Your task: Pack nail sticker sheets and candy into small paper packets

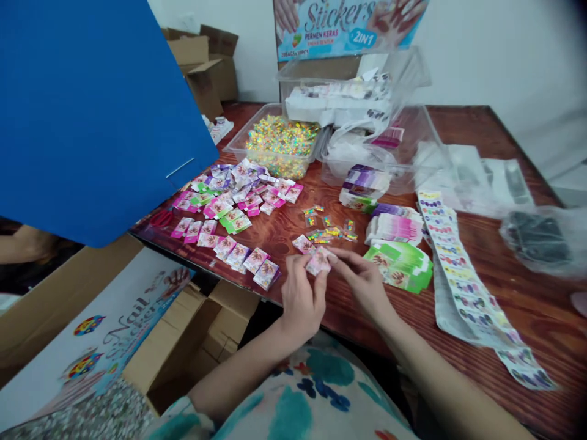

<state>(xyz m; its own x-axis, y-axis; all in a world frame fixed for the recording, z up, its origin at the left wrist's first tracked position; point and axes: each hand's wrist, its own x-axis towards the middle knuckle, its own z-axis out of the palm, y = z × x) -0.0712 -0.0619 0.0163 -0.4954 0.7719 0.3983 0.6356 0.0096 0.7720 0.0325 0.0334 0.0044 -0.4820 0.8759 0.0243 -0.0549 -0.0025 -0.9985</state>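
My left hand [300, 299] pinches a small pink-and-white printed carton [318, 263] above the table's front edge. On the carton's right side, the closed fingertips of my right hand [364, 282] grip its edge. Just beyond lies another small carton [303, 244]. Several clear candy packets [332, 232] with bright yellow, orange and blue pieces are scattered behind it. To the right sit stacks of flat cartons: green ones [406, 266], pink ones [395, 228] and purple ones [364, 183]. A long strip of nail stickers [463, 275] runs down beside them.
Many filled cartons [238, 192] spread across the table's left, near red scissors [161, 218]. Behind stand a clear tub of candy packets [282, 143] and plastic bins [380, 153]. A blue panel [101, 110] blocks the upper left. An open cardboard box [192, 342] sits below the edge.
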